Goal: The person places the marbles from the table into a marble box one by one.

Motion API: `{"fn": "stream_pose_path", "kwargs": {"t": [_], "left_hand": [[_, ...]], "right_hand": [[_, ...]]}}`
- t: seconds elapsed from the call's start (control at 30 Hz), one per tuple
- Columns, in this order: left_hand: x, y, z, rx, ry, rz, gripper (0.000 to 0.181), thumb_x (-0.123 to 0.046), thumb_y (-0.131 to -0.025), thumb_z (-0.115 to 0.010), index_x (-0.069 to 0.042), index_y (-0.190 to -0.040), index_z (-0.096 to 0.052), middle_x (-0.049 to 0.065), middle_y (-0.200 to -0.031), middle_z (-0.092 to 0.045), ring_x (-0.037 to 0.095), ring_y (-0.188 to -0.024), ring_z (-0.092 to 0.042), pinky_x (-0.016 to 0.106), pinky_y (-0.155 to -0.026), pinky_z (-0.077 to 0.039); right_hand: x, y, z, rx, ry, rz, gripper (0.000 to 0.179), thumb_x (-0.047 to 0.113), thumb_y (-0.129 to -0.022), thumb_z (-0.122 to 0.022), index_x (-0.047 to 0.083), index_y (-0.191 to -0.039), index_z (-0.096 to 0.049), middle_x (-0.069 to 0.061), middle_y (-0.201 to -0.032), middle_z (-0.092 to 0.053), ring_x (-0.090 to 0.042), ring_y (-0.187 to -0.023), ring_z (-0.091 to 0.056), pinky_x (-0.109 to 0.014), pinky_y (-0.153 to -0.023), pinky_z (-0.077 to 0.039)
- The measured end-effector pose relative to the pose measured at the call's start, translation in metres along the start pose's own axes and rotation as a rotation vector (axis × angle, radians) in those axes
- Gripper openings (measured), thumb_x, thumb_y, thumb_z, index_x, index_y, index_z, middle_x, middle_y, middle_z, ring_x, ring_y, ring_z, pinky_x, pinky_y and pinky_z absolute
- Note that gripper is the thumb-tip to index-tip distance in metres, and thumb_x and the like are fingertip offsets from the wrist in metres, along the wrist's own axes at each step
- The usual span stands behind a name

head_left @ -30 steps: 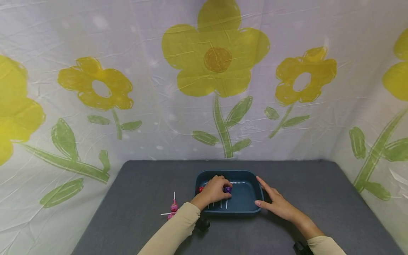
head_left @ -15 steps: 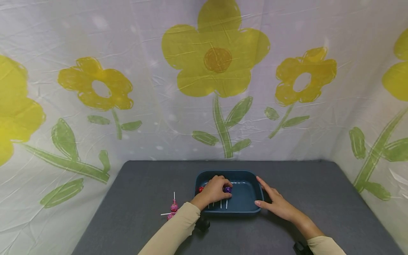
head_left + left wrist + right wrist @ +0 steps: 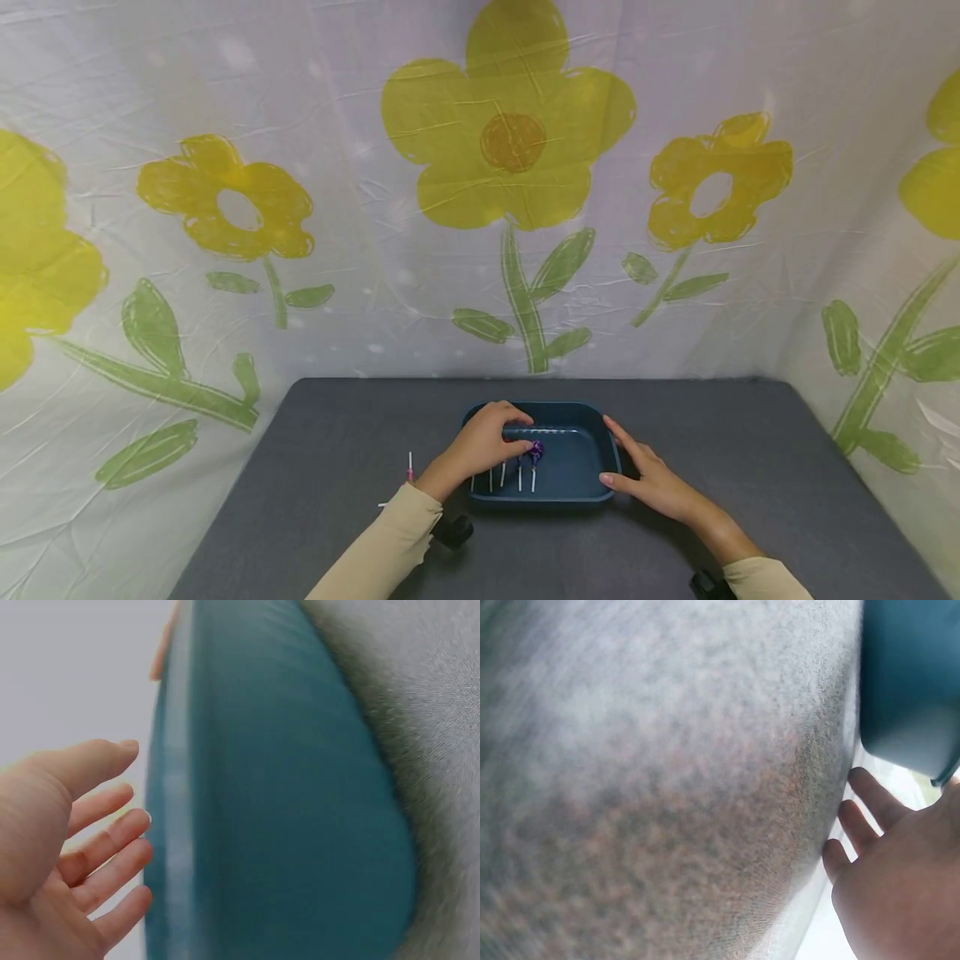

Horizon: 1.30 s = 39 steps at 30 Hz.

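Observation:
A purple-wrapped lollipop (image 3: 536,451) lies in the blue tray (image 3: 576,467), its white stick toward me. Left of it several more white sticks lie side by side, their heads hidden under my left hand (image 3: 480,439). That hand hovers over the tray's left half, fingers loosely spread and thumb tip beside the purple head; the left wrist view shows nothing between the fingers. My right hand (image 3: 652,481) rests against the tray's right end, thumb at the front corner and fingers extended along the side. In the right wrist view its fingers (image 3: 877,796) are straight beside the tray wall.
Left of the tray, a lollipop stick (image 3: 410,463) and a bit of pink wrapper show on the dark grey table (image 3: 345,433); my left forearm covers the rest. A flower-printed cloth (image 3: 420,275) hangs behind the table.
My left hand has let go of the purple lollipop and moved up and left, its fingers spreading. The forearm now covers most of the pink lollipops. My right hand has stayed in place.

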State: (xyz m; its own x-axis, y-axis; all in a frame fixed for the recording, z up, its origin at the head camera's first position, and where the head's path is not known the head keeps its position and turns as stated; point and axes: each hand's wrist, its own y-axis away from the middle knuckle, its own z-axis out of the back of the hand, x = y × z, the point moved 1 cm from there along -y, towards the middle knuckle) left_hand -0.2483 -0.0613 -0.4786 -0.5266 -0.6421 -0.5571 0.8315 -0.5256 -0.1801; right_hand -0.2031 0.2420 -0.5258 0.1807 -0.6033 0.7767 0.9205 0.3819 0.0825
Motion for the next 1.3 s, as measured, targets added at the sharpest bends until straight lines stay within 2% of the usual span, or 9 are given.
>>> {"fn": "stream_pose_path", "kwargs": {"t": [0.2, 0.33, 0.47, 0.7, 0.87, 1.0, 1.1, 1.3], "left_hand": [[-0.004, 0.024, 0.034, -0.071, 0.068, 0.002, 0.034, -0.025, -0.090, -0.075, -0.014, -0.121, -0.069, 0.001, -0.116, -0.065, 0.024, -0.112, -0.059, 0.045, -0.096, -0.049], [0.003, 0.043, 0.050, -0.142, 0.045, 0.026, 0.033, -0.024, -0.087, -0.077, -0.018, -0.119, -0.070, -0.003, -0.116, -0.065, 0.020, -0.111, -0.060, 0.045, -0.095, -0.050], [0.016, 0.067, 0.060, -0.179, 0.040, 0.079, 0.033, -0.024, -0.085, -0.079, -0.019, -0.117, -0.071, -0.004, -0.114, -0.066, 0.021, -0.110, -0.061, 0.047, -0.094, -0.050], [0.055, 0.105, 0.059, -0.222, 0.005, 0.101, 0.032, -0.019, -0.081, -0.082, -0.018, -0.112, -0.073, -0.007, -0.109, -0.068, 0.020, -0.104, -0.063, 0.047, -0.090, -0.051], [0.074, 0.125, 0.054, -0.195, 0.032, 0.139, 0.029, -0.016, -0.082, -0.081, -0.010, -0.109, -0.074, 0.000, -0.103, -0.069, 0.025, -0.101, -0.063, 0.050, -0.089, -0.050], [0.084, 0.133, 0.049, -0.201, 0.013, 0.143, 0.026, -0.015, -0.081, -0.082, -0.009, -0.105, -0.075, -0.001, -0.097, -0.068, 0.023, -0.095, -0.063, 0.045, -0.086, -0.050], [0.091, 0.137, 0.044, -0.219, -0.035, 0.148, 0.025, -0.017, -0.079, -0.084, -0.012, -0.102, -0.076, -0.007, -0.094, -0.067, 0.018, -0.091, -0.063, 0.040, -0.083, -0.050], [0.099, 0.142, 0.038, -0.219, 0.017, 0.163, 0.019, -0.016, -0.081, -0.082, -0.012, -0.098, -0.077, -0.008, -0.089, -0.066, 0.011, -0.084, -0.065, 0.033, -0.078, -0.054]], "right_hand": [[-0.002, 0.000, -0.001, 0.001, -0.004, 0.003, 0.085, 0.043, -0.096, -0.062, 0.036, -0.159, -0.005, -0.018, -0.162, -0.020, -0.049, -0.142, -0.024, -0.077, -0.094, -0.032], [-0.003, -0.001, -0.001, 0.001, -0.003, 0.004, 0.085, 0.042, -0.097, -0.062, 0.037, -0.159, -0.005, -0.018, -0.162, -0.021, -0.049, -0.142, -0.024, -0.077, -0.094, -0.032], [-0.003, -0.001, -0.001, 0.003, -0.014, 0.004, 0.086, 0.043, -0.096, -0.062, 0.037, -0.159, -0.005, -0.019, -0.161, -0.021, -0.049, -0.142, -0.024, -0.076, -0.093, -0.033], [-0.003, -0.001, 0.000, 0.015, -0.015, -0.008, 0.083, 0.044, -0.097, -0.060, 0.037, -0.159, -0.005, -0.019, -0.162, -0.020, -0.048, -0.142, -0.023, -0.077, -0.095, -0.030], [-0.002, -0.001, 0.001, 0.005, -0.007, 0.011, 0.086, 0.043, -0.097, -0.061, 0.032, -0.160, -0.005, -0.021, -0.161, -0.020, -0.050, -0.142, -0.023, -0.077, -0.094, -0.031], [-0.001, -0.001, 0.002, -0.003, 0.003, 0.016, 0.086, 0.042, -0.097, -0.062, 0.030, -0.160, -0.005, -0.020, -0.161, -0.021, -0.050, -0.141, -0.024, -0.077, -0.093, -0.032], [-0.001, -0.001, 0.001, -0.001, 0.002, 0.006, 0.085, 0.043, -0.097, -0.061, 0.031, -0.160, -0.005, -0.019, -0.161, -0.021, -0.049, -0.142, -0.024, -0.077, -0.094, -0.031], [-0.003, -0.002, 0.000, 0.013, -0.012, -0.009, 0.083, 0.042, -0.098, -0.061, 0.037, -0.159, -0.005, -0.019, -0.161, -0.022, -0.048, -0.141, -0.024, -0.077, -0.095, -0.029]]}}
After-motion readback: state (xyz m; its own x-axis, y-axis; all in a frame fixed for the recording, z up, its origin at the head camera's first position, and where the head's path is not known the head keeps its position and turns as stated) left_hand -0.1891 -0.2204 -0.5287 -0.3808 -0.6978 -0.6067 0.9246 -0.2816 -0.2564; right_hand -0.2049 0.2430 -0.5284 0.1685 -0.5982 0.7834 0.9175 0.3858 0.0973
